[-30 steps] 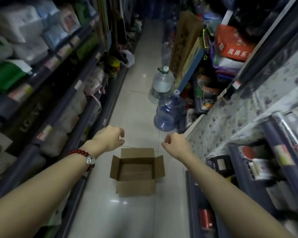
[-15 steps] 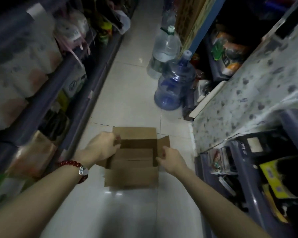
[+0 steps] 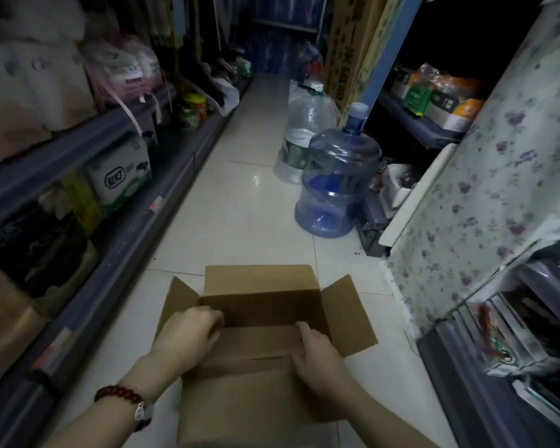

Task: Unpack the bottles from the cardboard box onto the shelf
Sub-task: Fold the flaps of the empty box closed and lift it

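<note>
Down on the pale tiled floor [image 3: 240, 202] of the aisle sits the cardboard box [image 3: 265, 305], flaps spread, at 6 o'clock. Both hands grip its near flap: the left hand [image 3: 188, 337], red bead bracelet [image 3: 120, 394] on the wrist, at the flap's left end, the right hand [image 3: 317, 360] at its right end. At 1 o'clock stand a blue water jug [image 3: 337, 185] and a clear one [image 3: 304, 130], touching. Stocked shelves [image 3: 88, 156] line the left.

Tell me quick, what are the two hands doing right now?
Left hand: closed on the near edge of the cardboard box.
Right hand: closed on that same edge, fingers curled over it.
</note>
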Demonstrator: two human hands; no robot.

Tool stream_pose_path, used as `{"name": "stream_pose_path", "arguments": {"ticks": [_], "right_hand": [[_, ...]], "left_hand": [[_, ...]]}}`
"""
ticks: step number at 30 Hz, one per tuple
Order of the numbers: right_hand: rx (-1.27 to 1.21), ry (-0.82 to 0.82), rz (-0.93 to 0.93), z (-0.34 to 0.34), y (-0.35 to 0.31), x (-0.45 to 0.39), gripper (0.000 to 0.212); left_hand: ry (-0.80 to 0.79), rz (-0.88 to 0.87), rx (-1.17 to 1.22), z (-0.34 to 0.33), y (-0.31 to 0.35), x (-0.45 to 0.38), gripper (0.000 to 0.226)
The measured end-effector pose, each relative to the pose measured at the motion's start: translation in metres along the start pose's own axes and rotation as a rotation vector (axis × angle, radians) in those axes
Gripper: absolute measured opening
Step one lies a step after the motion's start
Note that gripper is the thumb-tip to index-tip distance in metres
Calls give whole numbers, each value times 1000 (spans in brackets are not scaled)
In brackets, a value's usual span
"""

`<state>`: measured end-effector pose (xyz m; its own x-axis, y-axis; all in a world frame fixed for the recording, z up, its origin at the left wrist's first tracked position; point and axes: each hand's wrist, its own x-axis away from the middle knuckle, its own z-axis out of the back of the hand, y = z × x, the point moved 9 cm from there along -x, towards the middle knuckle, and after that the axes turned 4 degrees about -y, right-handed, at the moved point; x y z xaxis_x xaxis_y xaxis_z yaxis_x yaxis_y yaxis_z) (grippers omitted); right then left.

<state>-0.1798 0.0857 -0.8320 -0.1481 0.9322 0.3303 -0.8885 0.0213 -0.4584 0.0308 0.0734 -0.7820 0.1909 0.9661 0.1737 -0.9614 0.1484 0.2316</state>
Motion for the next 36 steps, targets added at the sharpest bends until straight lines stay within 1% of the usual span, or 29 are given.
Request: {"name": "stream_pose_path", "arguments": {"ticks": [2,4,6,8,10,12,13,15,17,19,21,22,23,25,26,27,29,31,32,33,36], "right_hand": [[8,38,25,-1,1,-10,56],[-2,104,42,10,-1,-16,56],[5,177,62,31,-3,-20,52],[44,259,72,57,1,-21,48],[109,332,63,79,12,-21,49],[156,395,44,96,26,-20,50],[175,424,31,102,34,-20,51],[202,473,-12,111,48,-18,52],[198,473,-65,112,62,-20,56],[166,421,-126,105,76,-24,62],[120,372,-146,96,82,-27,67],[86,362,-140,92,83,-28,70],[45,359,-126,89,82,-29,71],[-31,346,-102,80,78,-29,74],[-51,339,-94,76,76,-30,76],[-56,339,-84,73,74,-30,76],[-52,370,-60,70,66,-31,75],[-108,399,-4,69,50,-33,70],[-151,383,37,66,40,-36,67],[-191,336,77,60,28,-40,63],[-245,130,131,25,9,-54,51]], "left_hand": [[40,-34,-29,-4,5,-5,20],[121,-30,-63,4,2,-9,22],[228,45,-43,21,-17,-11,26],[314,152,22,34,-47,-7,35],[316,234,55,35,-73,-3,50],[278,293,118,27,-90,-3,58],[273,319,209,22,-94,-4,57],[278,391,499,12,-99,-1,52],[287,438,768,1,-94,2,50],[256,392,944,-9,-74,1,48],[183,287,1032,-18,-45,-4,49],[115,240,1008,-25,-31,-8,51],[25,203,922,-37,-16,-13,53],[-143,170,669,-66,4,-19,57],[-186,169,570,-78,8,-21,59],[-205,173,498,-87,11,-21,59],[-193,182,409,-95,11,-23,60],[-165,184,373,-96,11,-25,59],[-153,185,371,-96,10,-26,58],[-144,185,371,-97,9,-27,58],[-121,170,365,-99,9,-27,57]]}}
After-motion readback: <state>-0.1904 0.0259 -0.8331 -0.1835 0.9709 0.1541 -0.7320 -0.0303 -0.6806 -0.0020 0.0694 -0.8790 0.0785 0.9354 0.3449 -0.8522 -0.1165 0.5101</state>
